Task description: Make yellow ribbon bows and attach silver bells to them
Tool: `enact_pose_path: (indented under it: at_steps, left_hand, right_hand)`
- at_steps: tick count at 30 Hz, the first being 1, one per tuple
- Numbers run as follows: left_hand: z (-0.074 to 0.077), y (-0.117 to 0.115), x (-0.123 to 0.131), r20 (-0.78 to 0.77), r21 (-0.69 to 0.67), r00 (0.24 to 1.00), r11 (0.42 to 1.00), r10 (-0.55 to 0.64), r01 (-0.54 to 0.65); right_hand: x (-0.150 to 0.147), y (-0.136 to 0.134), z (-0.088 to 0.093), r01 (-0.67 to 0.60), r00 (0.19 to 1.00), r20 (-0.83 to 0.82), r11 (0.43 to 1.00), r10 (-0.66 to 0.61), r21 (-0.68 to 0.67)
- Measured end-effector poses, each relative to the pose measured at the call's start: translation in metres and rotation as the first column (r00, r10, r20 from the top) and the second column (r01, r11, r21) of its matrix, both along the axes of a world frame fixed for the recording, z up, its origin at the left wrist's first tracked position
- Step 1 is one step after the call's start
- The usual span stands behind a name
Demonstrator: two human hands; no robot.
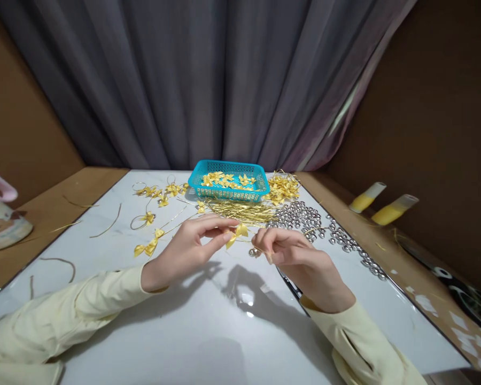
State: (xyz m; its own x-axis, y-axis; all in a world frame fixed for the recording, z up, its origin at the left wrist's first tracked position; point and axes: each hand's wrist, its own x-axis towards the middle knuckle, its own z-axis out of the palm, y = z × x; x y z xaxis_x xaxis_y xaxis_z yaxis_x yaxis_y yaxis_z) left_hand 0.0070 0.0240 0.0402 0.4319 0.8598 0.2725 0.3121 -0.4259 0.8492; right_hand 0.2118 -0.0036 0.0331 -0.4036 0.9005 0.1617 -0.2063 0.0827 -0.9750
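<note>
My left hand (pixel 198 238) pinches a yellow ribbon bow (pixel 238 233) between thumb and fingertips, above the white tabletop. From the bow a thin gold cord runs across to my right hand (pixel 291 248), whose fingers are closed on it. A small silver bell (pixel 253 252) hangs at the right fingertips, seemingly on the cord; exactly how it is attached is too small to tell. Just beyond the hands lie a bundle of gold cords (pixel 242 212) and a spread of silver bells (pixel 300 215). More yellow bows (pixel 148 246) with cords lie left of my left hand.
A blue basket (pixel 229 193) with yellow bows stands at the back, beside a pile of yellow bows (pixel 282 188). Two yellow-filled tubes (pixel 395 209), scissors (pixel 460 291) and paper scraps lie on the right. A mug (pixel 4 227) stands at the left. Loose cords (pixel 108 222) lie nearby.
</note>
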Motion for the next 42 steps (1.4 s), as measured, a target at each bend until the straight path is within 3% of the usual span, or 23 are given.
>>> enact_pose_path:
  at_steps: [5, 9, 11, 14, 22, 30, 33, 38, 42]
  left_hand:
    - [-0.006, -0.001, 0.001, -0.055, 0.232, 0.998, 0.972, -0.022, 0.035]
    - [-0.012, -0.001, 0.002, -0.086, 0.505, 0.996, 0.862, -0.004, 0.046]
    - [-0.013, -0.001, 0.002, -0.104, 0.562, 0.995, 0.824, -0.010, 0.067]
    - [-0.013, 0.000, 0.002, -0.118, 0.572, 0.993, 0.817, -0.005, 0.072]
    - [-0.010, -0.005, 0.003, -0.144, 0.635, 0.990, 0.766, -0.005, 0.097]
    - [-0.013, -0.003, -0.002, -0.233, 0.738, 0.972, 0.653, 0.012, 0.169]
    - [-0.016, -0.001, -0.003, -0.268, 0.749, 0.963, 0.628, 0.000, 0.209]
    - [-0.016, 0.000, -0.001, -0.229, 0.729, 0.973, 0.667, 0.026, 0.154]
    - [-0.017, 0.001, -0.001, -0.201, 0.711, 0.979, 0.692, 0.026, 0.128]
  right_hand:
    - [-0.001, 0.001, 0.002, 0.043, 0.999, 0.000, 0.998, -0.043, 0.041]
    - [-0.002, 0.000, 0.000, 0.089, 0.995, -0.042, 0.996, -0.088, 0.018]
    - [-0.002, 0.000, -0.002, 0.075, 0.990, -0.120, 0.996, -0.070, 0.040]
    - [-0.001, 0.001, -0.004, 0.028, 0.982, -0.187, 0.998, -0.019, 0.051]
    - [0.002, 0.009, -0.011, -0.009, 0.979, -0.205, 0.996, -0.009, -0.086]
    - [0.002, 0.015, -0.014, -0.171, 0.985, -0.048, 0.949, 0.164, -0.266]
    - [0.001, 0.014, -0.015, -0.142, 0.990, -0.044, 0.950, 0.135, -0.279]
    - [0.005, 0.009, -0.009, 0.006, 1.000, -0.020, 0.977, -0.011, -0.211]
    - [0.010, 0.003, -0.003, -0.003, 0.999, -0.041, 0.994, -0.001, -0.105]
